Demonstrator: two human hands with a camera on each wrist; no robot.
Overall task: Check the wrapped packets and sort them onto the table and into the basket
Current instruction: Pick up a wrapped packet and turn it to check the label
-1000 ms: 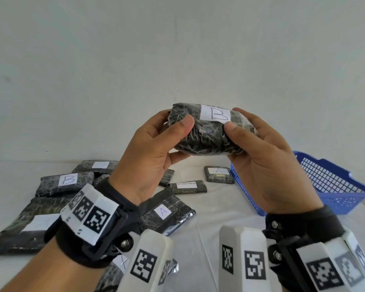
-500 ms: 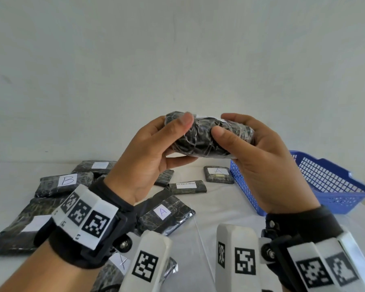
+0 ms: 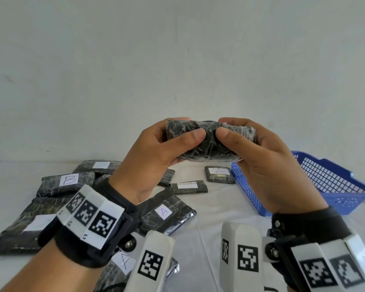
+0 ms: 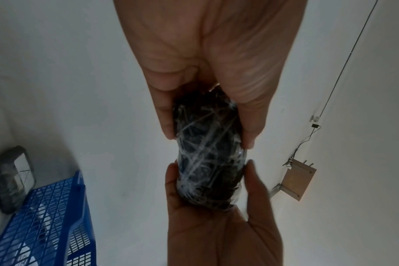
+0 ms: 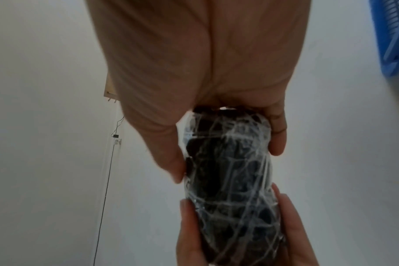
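Holding one wrapped packet [image 3: 207, 142] up in both hands above the worktop [image 3: 215, 203].
Left hand [image 3: 156, 157] and right hand [image 3: 261, 165] each clamp an end, thumbs in front; other packets [image 3: 167, 213] lie below, blue basket [image 3: 329, 182] to the right.

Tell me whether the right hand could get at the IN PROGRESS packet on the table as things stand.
Probably not yet: the right hand grips the wrapped packet together with the left hand. The table path to the IN PROGRESS packet looks open beside the blue basket.
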